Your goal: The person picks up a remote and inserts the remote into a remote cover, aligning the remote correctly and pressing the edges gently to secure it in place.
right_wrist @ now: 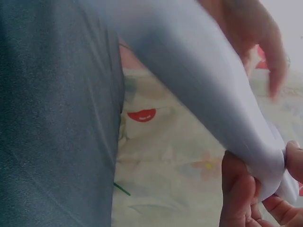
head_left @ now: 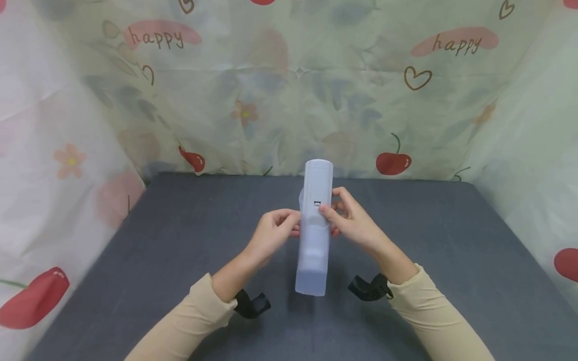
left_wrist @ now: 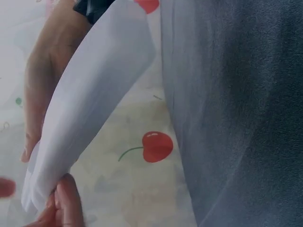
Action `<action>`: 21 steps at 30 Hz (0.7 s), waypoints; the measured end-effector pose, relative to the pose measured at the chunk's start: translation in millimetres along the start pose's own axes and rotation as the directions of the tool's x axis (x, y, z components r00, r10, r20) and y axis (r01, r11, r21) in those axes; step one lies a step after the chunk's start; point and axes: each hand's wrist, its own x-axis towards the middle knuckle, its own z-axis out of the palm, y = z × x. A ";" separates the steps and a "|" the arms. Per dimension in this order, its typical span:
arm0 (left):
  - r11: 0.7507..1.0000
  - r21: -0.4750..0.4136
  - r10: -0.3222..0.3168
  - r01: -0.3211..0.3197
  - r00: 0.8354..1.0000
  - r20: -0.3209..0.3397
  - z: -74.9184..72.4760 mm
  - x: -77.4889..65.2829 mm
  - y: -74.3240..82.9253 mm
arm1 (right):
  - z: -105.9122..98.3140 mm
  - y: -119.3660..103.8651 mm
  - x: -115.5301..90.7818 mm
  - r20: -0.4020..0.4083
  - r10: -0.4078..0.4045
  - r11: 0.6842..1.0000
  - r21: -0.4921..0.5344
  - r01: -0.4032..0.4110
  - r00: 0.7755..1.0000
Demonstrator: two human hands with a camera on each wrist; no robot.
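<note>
A person in cream sleeves (head_left: 198, 311) is holding a long, bluish-white device (head_left: 313, 235) in the air above the middle of a dark gray desk (head_left: 180, 260), where a soft shadow is falling beneath it. The right grip (head_left: 358, 223) is pinching the device from its right side, the thumb pressing on the near face just beside a small dark slot (head_left: 317, 204) while other fingers are reaching round behind. The left grip (head_left: 275, 228) is meeting the opposite edge, its fingers bending inward and touching the device. In the left wrist view, a blurred fingertip (left_wrist: 7, 187) is standing apart from the white surface; whether the left grip is pinching the edge or merely touching it, one cannot tell. The device is tilting, its rounded end pointing toward the back of the desk and its broad end facing the wearer, and a rounded part (head_left: 301, 199) is jutting from its left edge. Black bands (head_left: 253, 305) are sitting at both wrists. Behind the desk, a pale cloth backdrop (head_left: 298, 95) is displaying red cherries (head_left: 394, 163), brown hearts (head_left: 417, 78), orange flowers (head_left: 245, 113) and the word "happy."
</note>
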 end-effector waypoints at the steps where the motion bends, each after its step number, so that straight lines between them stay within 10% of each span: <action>1: 1.000 0.023 0.000 -0.001 1.000 0.026 -0.5 0.2 0.3 | 0.4 -0.2 -0.1 -0.007 0.002 1.000 -0.002 -0.002 1.000; 6: 0.990 0.120 0.064 -0.077 0.993 0.104 -0.6 1.3 0.5 | 3.2 0.1 -1.5 -0.024 -0.006 1.000 -0.004 0.006 1.000; 21: 0.976 0.156 0.147 -0.149 0.989 0.020 -3.0 2.8 -2.3 | 3.2 12.9 -13.4 -0.078 -0.020 1.000 0.012 0.021 0.997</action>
